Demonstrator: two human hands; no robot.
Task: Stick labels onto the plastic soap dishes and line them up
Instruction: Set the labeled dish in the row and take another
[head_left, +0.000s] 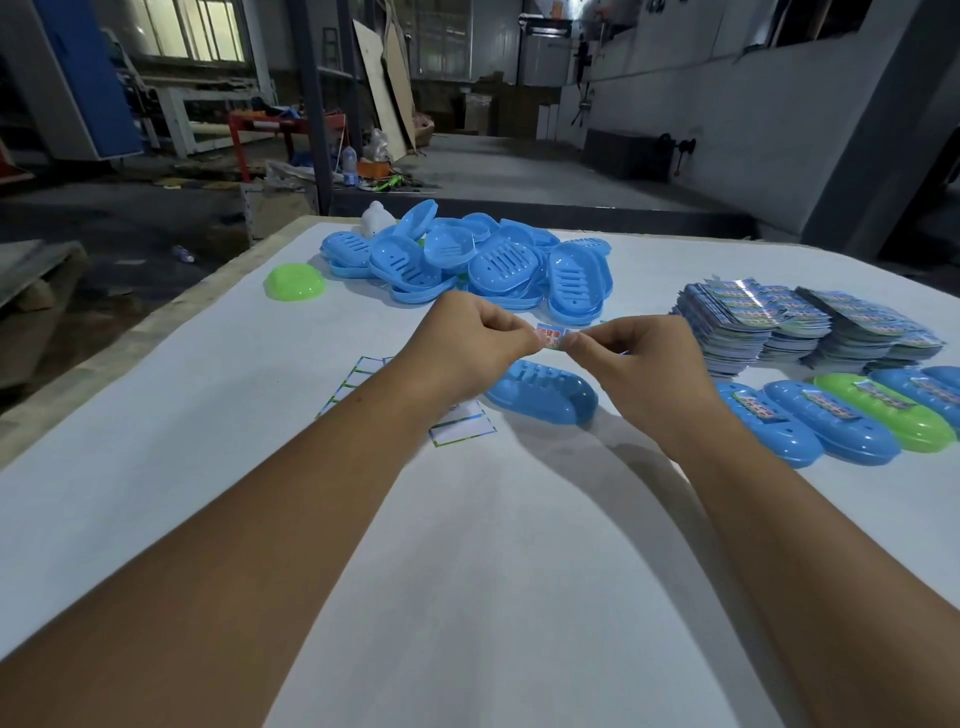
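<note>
Both forearms reach out over the white table — left hand and right hand pinch one small label between them, just above a blue soap dish. Labelled dishes are lined up at right, near the sticker stacks.

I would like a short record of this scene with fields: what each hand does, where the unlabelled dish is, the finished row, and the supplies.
left hand: pinches label
right hand: pinches same label
dish below hands: blue, unlabelled, on table
finished row: labelled dishes, blue and one green, at right
supplies: blue dish pile; label stacks
</note>
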